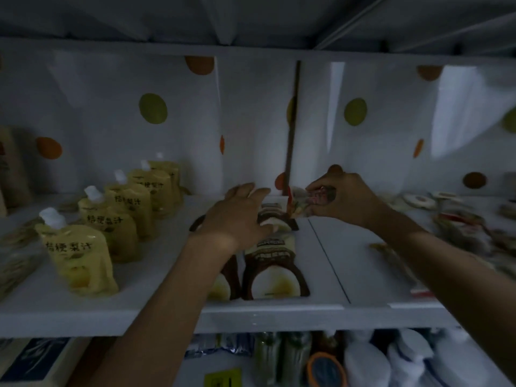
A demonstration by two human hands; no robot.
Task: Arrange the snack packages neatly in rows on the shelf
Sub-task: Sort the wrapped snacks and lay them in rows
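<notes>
The right hand (343, 199) pinched a small snack packet (310, 202) at the far end of the row of brown packages (275, 275) lying on the shelf (279, 314). The left hand (240, 216) rested on that row with its fingers relaxed, and yellow spout pouches (81, 255) stood lined up further left.

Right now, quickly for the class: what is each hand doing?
Left hand: open, fingers resting on the brown pouches.
Right hand: pinching a small snack packet.

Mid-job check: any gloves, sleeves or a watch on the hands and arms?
None visible in this dim light. The left hand and right hand are bare, without gloves or rings. The left forearm and right forearm are bare too: no sleeve, watch or band.
</notes>
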